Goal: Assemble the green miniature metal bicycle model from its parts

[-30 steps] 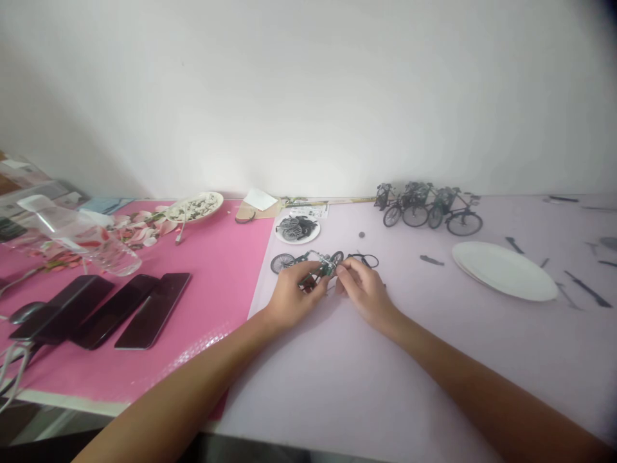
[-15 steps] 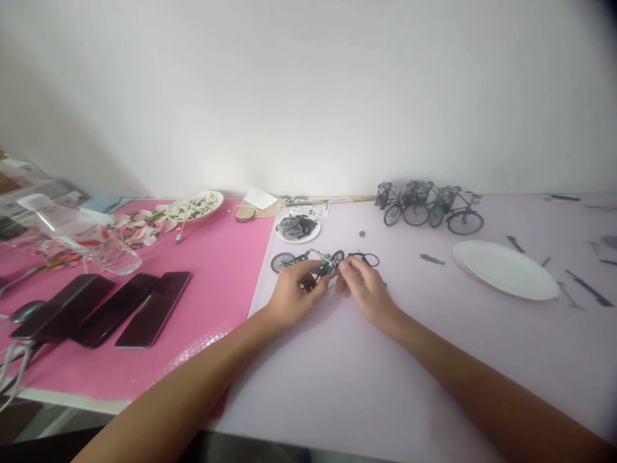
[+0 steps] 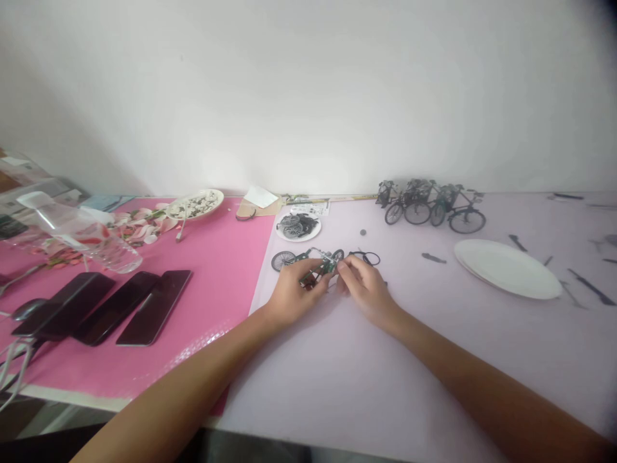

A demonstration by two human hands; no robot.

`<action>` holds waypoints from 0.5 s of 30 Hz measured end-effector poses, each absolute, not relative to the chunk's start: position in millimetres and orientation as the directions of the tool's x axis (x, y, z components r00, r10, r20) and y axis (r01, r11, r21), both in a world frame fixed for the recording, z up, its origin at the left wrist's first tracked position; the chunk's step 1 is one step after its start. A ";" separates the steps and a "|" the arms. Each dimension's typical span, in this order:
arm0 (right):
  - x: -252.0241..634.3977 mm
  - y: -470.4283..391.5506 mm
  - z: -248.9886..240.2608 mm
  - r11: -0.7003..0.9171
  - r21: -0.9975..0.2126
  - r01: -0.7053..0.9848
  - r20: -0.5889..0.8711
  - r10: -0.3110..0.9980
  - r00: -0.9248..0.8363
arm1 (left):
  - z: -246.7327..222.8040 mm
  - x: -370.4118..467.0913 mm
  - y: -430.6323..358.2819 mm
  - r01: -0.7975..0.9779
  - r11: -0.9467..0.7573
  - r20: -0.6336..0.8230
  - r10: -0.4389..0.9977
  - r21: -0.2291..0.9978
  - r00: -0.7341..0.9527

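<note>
A small model bicycle (image 3: 283, 260) with a dark green frame lies tilted at the middle of the pale table, partly hidden by my fingers. My left hand (image 3: 296, 289) is closed around its frame. Close beside it, my right hand (image 3: 364, 283) pinches at the bicycle's right end near a wheel; whatever sits between those fingertips is too small to make out. Just past the right hand lies a black ring-shaped part (image 3: 371, 258). Behind the bicycle, a small white plate (image 3: 315, 234) holds dark wheels and other loose parts.
Several model bicycles (image 3: 434, 206) stand by the wall. A white oval plate (image 3: 508, 270) and dark loose parts (image 3: 592, 287) lie at right. On the pink cover at left are phones (image 3: 154, 308), a plastic bottle (image 3: 81, 231) and a dish of small pale pieces (image 3: 195, 204).
Almost nothing differs. Both hands keep their hold at the bicycle, with only a slight shift of the fingers and of the camera's view.
</note>
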State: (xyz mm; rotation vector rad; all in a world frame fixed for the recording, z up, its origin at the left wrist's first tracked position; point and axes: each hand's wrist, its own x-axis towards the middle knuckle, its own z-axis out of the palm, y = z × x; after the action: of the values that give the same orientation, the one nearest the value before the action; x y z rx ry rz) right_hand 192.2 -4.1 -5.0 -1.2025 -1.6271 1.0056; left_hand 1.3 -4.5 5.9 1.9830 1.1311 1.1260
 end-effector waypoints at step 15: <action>191.3 -4.0 -4.0 0.194 -0.938 0.286 0.153 0.975 -0.160 | 8.2 0.7 -5.8 0.392 -0.466 0.370 0.880 0.793 0.298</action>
State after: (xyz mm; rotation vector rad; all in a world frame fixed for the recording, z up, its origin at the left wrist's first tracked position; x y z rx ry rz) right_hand 191.3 -4.0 -4.0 -1.2222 -1.6131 1.0122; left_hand 0.7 -5.8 8.2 1.9949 1.1286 1.1005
